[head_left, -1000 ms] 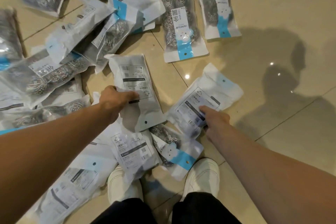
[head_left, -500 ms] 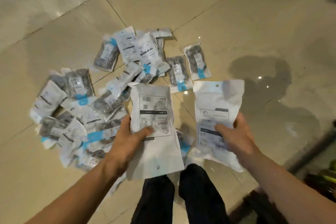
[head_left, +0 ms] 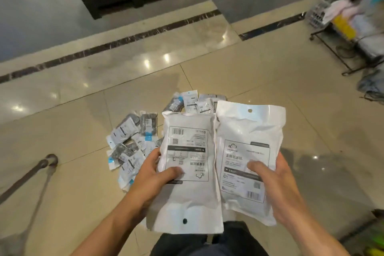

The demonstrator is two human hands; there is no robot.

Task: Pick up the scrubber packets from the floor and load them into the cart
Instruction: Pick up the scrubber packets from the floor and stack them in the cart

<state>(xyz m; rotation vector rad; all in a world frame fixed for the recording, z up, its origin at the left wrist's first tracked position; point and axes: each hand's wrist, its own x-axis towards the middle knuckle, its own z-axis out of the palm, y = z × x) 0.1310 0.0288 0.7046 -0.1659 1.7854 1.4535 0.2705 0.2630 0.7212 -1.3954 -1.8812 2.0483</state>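
Grey pole [head_left: 27, 174] beside floor packets [head_left: 133, 147]

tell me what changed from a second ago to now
Both hands have lifted a packet each off the floor: the left hand holds the left packet, the right hand the right packet, now raised side by side. The pile of packets stays on the floor.

Held packets [head_left: 190, 172]: two white pouches, label side up — side by side, raised.
Floor pile [head_left: 133, 147]: scattered packets — overlapping on tile.
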